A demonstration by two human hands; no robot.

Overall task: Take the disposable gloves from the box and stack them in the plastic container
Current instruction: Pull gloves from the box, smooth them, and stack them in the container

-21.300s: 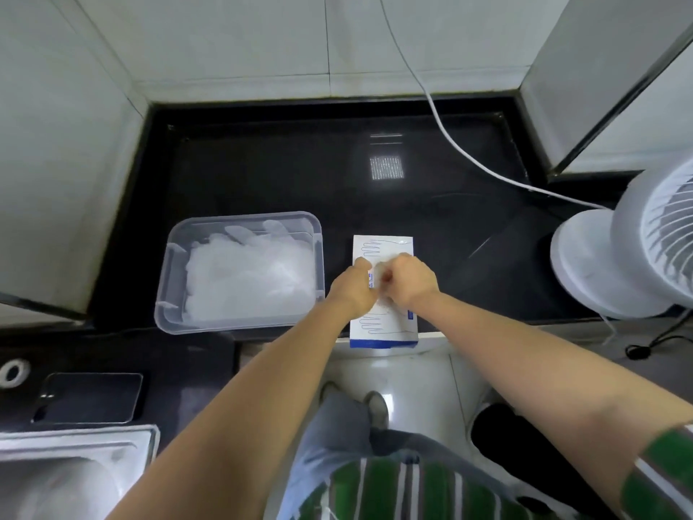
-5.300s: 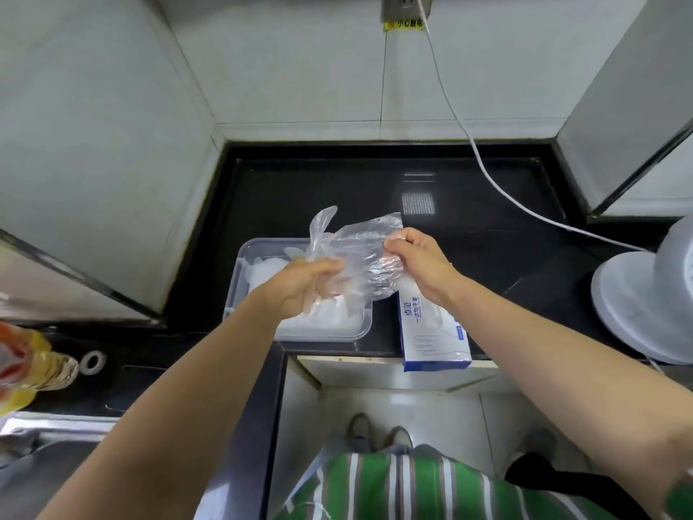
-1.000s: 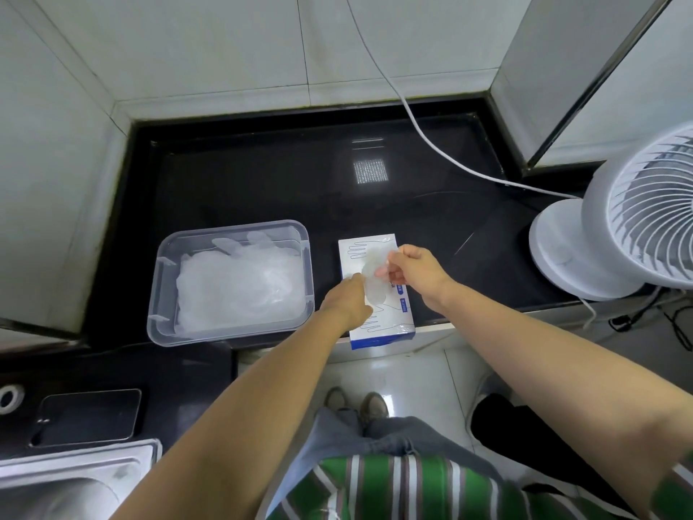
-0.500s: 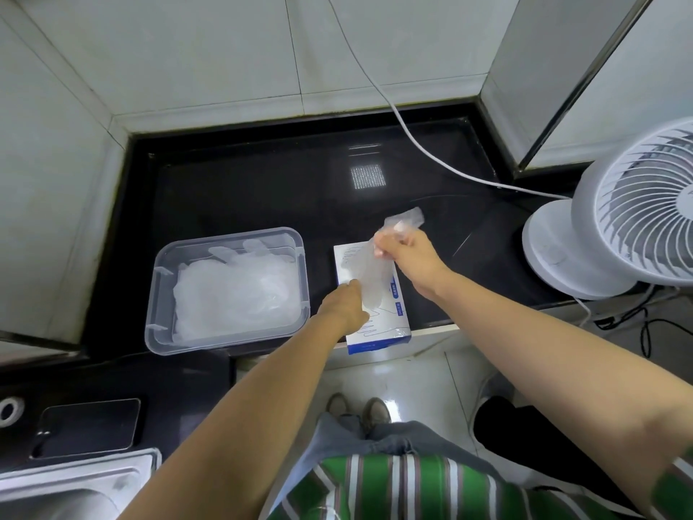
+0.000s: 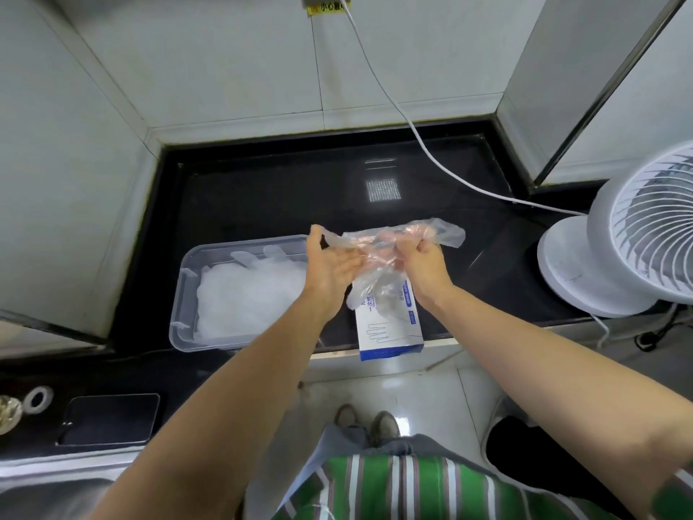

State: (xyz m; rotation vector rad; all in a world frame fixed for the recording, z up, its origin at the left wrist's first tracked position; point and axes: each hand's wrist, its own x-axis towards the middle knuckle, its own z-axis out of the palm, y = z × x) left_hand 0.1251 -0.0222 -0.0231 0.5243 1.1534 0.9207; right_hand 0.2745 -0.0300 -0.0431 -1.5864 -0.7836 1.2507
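Left hand (image 5: 330, 266) pinches an edge of a clear thin plastic glove (image 5: 448, 234); right hand (image 5: 425, 270) grips its bunched top, above the white-and-blue cardboard box (image 5: 390, 334) on the black counter (image 5: 262, 197).

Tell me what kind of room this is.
Probably a home kitchen: a black counter set into a corner of tiled walls, what looks like a steel sink at lower left, and a white fan at the counter's right end.

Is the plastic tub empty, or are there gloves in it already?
Not empty. The plastic container holds a whitish pile of gloves covering most of its floor; glove fingers poke out at the far side.
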